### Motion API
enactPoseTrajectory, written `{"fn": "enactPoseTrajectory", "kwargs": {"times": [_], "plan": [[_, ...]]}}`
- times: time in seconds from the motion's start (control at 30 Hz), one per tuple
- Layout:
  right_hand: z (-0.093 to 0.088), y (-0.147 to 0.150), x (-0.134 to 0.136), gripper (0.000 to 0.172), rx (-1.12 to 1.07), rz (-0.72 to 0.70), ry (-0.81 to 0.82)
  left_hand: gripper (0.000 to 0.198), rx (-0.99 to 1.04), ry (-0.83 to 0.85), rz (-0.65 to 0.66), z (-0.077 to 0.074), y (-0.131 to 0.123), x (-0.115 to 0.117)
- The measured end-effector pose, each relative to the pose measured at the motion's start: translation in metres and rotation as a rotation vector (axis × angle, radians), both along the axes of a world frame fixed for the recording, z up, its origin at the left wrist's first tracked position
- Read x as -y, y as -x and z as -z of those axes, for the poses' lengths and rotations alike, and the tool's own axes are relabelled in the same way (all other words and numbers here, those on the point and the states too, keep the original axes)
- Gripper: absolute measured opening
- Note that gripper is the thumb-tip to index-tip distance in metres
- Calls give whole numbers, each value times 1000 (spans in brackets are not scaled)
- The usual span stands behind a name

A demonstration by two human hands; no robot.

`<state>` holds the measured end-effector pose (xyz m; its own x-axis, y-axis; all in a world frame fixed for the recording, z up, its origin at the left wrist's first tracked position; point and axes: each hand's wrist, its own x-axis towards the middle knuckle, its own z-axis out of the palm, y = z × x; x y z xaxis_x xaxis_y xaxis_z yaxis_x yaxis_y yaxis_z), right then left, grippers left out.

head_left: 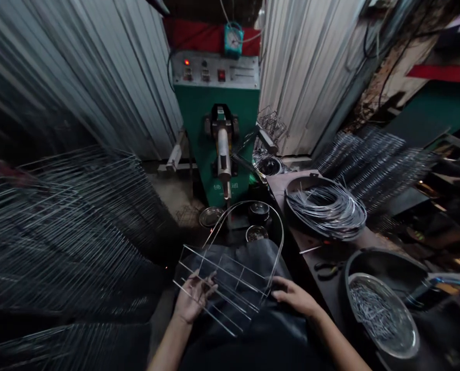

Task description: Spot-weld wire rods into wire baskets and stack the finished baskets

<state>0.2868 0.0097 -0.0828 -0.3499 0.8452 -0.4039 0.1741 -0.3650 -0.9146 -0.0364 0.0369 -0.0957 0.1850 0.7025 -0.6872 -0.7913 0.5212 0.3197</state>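
A wire rack (230, 281) with an arched wire loop lies across my lap, over a dark apron. My left hand (193, 299) is under its left side, fingers curled round the straight wires. My right hand (294, 296) grips the rack's right edge where the arch meets the frame. The arch points toward a green welding machine (218, 129), whose electrode arm (224, 159) hangs just beyond the loop.
A large stack of wire racks (60, 232) fills the left. On the bench at right sit a coil of wire rings (326, 208), pliers (328, 268), a pan of small wire pieces (382, 314) and more wire parts (373, 162). Small round tins (257, 221) stand by the machine's base.
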Motion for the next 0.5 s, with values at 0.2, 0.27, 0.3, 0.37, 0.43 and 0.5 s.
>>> {"fn": "enactPoseTrajectory", "kwargs": {"times": [0.2,0.27,0.3,0.37,0.43,0.5], "plan": [[19,21,17,43,23,150,2,49,-357,98,300,25,5,26],[25,24,13,36,34,162,-8,55,-631,-104,336,20,8,35],[27,25,12,34,39,167,-17,54,-760,-249,355,15,6,38],[30,28,11,31,51,172,-44,56,-980,-547,427,6,-5,42],[28,32,12,30,85,146,-88,60,-1149,-763,532,0,-23,41],[22,38,15,28,156,90,-166,60,-1243,-892,629,0,-43,40]]}}
